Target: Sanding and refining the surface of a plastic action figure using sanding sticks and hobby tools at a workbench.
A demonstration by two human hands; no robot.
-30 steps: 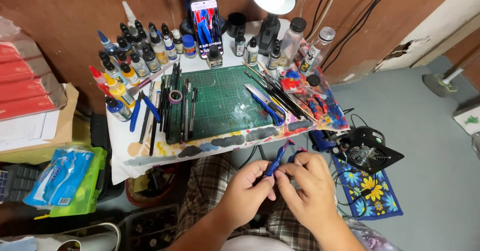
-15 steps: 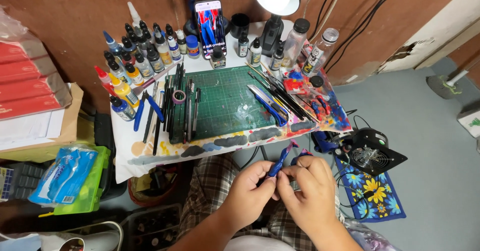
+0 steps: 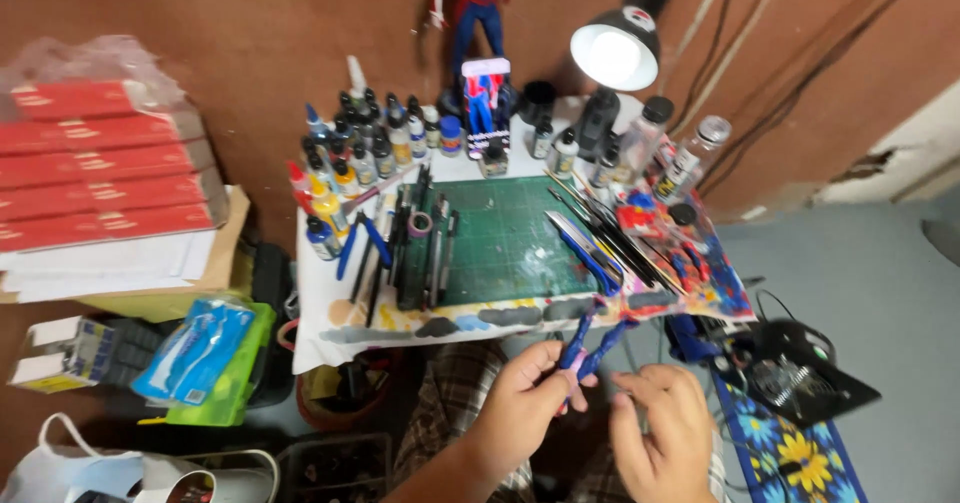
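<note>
Green cutting mat tops cluttered table, apparently against brown wall.

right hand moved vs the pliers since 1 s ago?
Yes. The right hand has come off the blue pliers, dropping lower right; the left hand alone holds them.

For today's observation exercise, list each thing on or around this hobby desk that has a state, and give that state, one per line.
Desk lamp: switched on, aimed down.
Blue-handled pliers: held in left hand, handles spread.
Right hand: open, fingers near the pliers, holding nothing visible.
Paint bottles: upright, capped.
Cutting mat: flat, middle bare.
Red boxes: stacked, closed.
</note>
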